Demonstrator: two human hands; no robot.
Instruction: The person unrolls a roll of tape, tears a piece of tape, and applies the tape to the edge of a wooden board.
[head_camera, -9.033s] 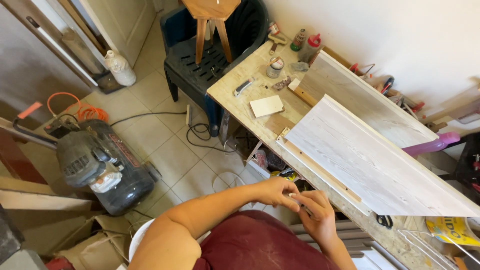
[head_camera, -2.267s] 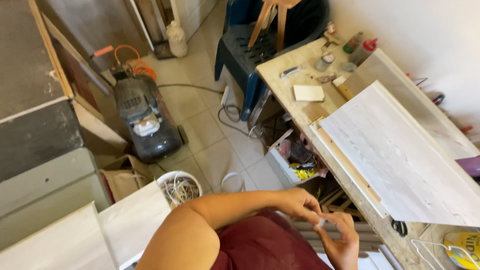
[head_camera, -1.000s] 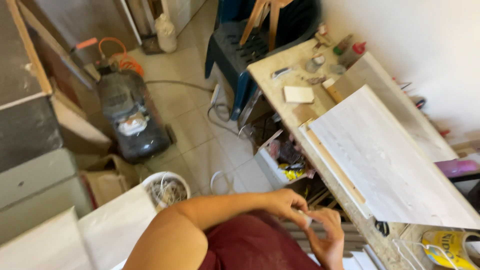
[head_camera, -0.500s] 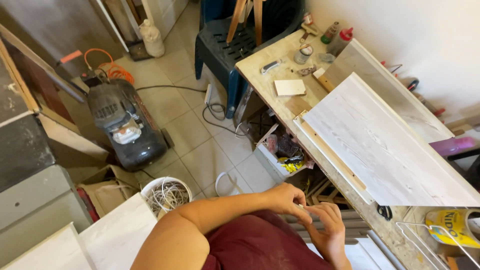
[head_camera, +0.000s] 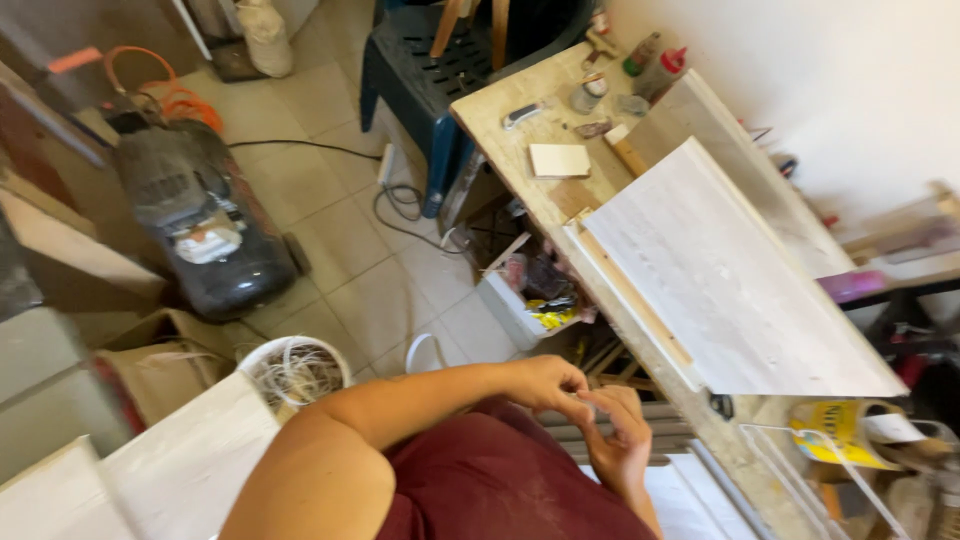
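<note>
My left hand (head_camera: 545, 385) and my right hand (head_camera: 620, 445) meet in front of my maroon shirt, low in the head view. The left fingertips pinch against the curled fingers of the right hand. Anything tiny between them is too small to make out. My bare left forearm runs in from the lower left. Just beyond the hands lies the near end of a long workbench (head_camera: 500, 110) carrying a large pale white board (head_camera: 720, 280) with a thin wooden strip along its left edge.
A small white block (head_camera: 558, 160), bottles and small tools lie at the bench's far end. Nearby are a dark blue chair (head_camera: 410, 60), a black air compressor (head_camera: 205, 220), a white bucket of cords (head_camera: 295, 370), a white panel (head_camera: 150, 470), a yellow roll (head_camera: 835, 435).
The view has swung and tilted over the floor and bench. My hands stay together at my chest, fingers shifting slightly against each other.
</note>
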